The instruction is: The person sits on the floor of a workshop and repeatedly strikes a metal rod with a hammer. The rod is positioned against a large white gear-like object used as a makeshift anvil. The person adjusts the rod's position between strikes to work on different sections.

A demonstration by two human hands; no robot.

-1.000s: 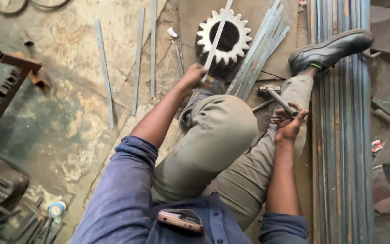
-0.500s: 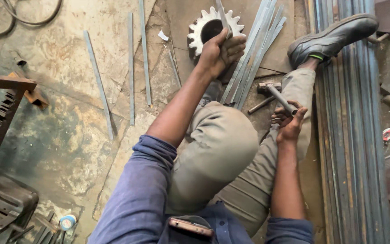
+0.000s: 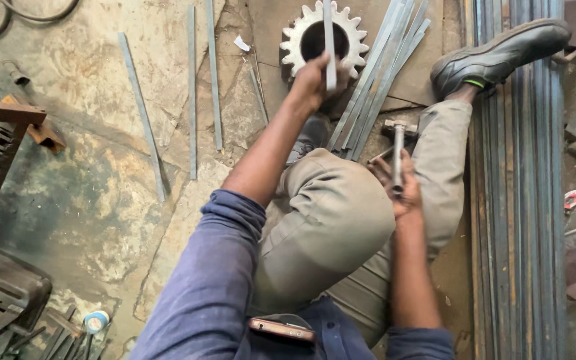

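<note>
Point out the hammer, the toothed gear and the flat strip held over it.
hammer [image 3: 398, 157], head view, on its handle.
toothed gear [image 3: 296, 47], head view, on its left rim.
flat strip [image 3: 328, 27], head view, on its upper length.

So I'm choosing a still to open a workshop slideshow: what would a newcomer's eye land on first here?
Probably the big toothed gear wheel lying flat at top centre, with the left hand holding a flat metal strip upright over its hole. Next, the right hand gripping a hammer beside the bent knee. A fan of loose metal strips lies right of the gear, and long steel bars run down the right edge.
</note>
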